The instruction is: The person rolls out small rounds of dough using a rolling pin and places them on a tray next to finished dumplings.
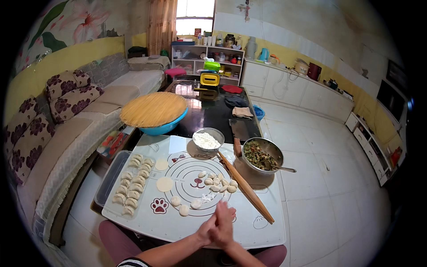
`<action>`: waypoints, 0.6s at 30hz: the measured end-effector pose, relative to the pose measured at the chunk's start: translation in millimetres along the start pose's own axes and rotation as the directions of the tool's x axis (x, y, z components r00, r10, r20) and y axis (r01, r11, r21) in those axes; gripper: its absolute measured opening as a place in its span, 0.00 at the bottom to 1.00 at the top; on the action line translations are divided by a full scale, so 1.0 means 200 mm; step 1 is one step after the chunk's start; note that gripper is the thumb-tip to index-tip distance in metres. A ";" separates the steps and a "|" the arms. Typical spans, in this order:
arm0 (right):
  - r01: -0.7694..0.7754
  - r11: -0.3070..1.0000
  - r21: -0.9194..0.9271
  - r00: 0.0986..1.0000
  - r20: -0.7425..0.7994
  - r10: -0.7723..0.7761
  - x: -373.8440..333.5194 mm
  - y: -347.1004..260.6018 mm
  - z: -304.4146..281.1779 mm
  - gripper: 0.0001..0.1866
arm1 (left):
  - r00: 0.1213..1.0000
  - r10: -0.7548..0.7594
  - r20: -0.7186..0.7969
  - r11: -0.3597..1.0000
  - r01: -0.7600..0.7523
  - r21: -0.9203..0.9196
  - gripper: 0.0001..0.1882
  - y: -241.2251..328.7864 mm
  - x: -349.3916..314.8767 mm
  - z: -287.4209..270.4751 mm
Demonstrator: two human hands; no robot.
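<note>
Closely clustered, small dough pieces point(216, 181) lie on a white printed mat point(171, 227), just beyond a seated person's hands. The left hand point(206, 232) and right hand point(224, 224) press together, palm to palm; whether anything sits between them is hidden. A wooden rolling pin point(247, 188) lies right of the dough, pleated dumplings point(134, 188) line up at left, and a flour bowl point(219, 133) stands behind.
</note>
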State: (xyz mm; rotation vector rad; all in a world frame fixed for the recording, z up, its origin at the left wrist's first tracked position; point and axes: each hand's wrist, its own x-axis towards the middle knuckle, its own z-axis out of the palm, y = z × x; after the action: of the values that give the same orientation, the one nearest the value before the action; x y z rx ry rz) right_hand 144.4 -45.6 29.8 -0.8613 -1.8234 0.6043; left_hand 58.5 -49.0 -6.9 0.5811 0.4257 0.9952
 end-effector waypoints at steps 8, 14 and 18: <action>-0.069 0.995 0.075 0.969 -0.232 0.085 0.17 0.01 -0.09 0.43 | 0.984 0.039 -0.175 0.789 0.077 0.609 0.26 0.16 0.04 0.09; -0.124 0.991 -0.043 0.967 -0.229 0.111 0.10 0.10 -0.22 0.40 | 0.931 -0.143 0.336 -0.453 -0.364 0.814 0.32 0.14 0.11 -0.03; -0.131 0.990 -0.053 0.962 -0.250 0.114 0.07 0.14 -0.25 0.39 | 0.940 -0.189 0.284 -0.627 -0.338 0.702 0.43 0.16 0.04 0.05</action>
State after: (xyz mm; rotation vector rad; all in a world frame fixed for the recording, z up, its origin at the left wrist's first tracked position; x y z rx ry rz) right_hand 195.3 -16.2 37.0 -1.0532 -1.5815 0.4898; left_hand 47.9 -31.1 21.0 2.7945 1.0651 0.1365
